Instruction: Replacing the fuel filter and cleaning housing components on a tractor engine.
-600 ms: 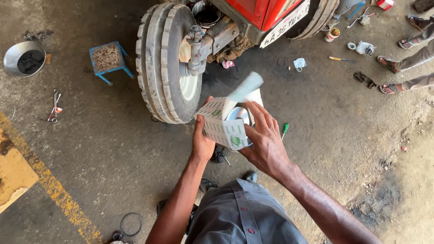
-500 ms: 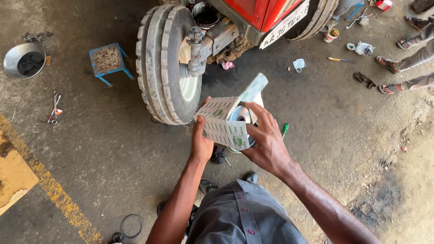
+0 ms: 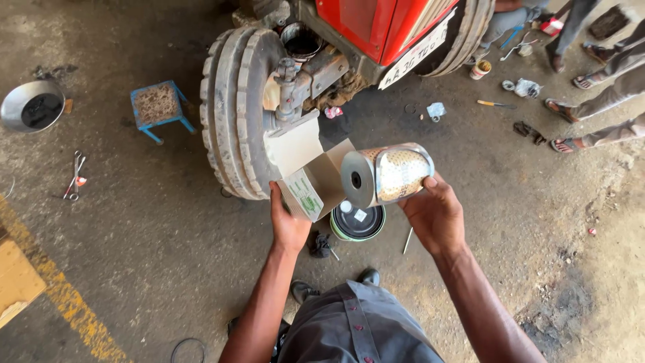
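Note:
My left hand (image 3: 287,222) grips an open cardboard box (image 3: 310,173) with its flaps up, held in front of a tractor's front tyre (image 3: 235,107). Beside the box, my right hand (image 3: 435,214) holds a cylindrical filter (image 3: 386,176) wrapped in clear plastic, lying sideways with its round end cap toward the box. The filter is outside the box, just right of its opening. A dark round bowl-like part with a green rim (image 3: 357,222) sits on the floor below both hands.
The red tractor (image 3: 376,27) stands ahead. A small blue stool (image 3: 159,107), a metal bowl (image 3: 30,107) and pliers (image 3: 74,176) lie to the left. Other people's legs (image 3: 605,87) and scattered tools are at the right. A yellow floor stripe (image 3: 67,302) runs at lower left.
My right hand has pulled the wrapped filter out of the box and moved it right. The box flaps now stand open in my left hand.

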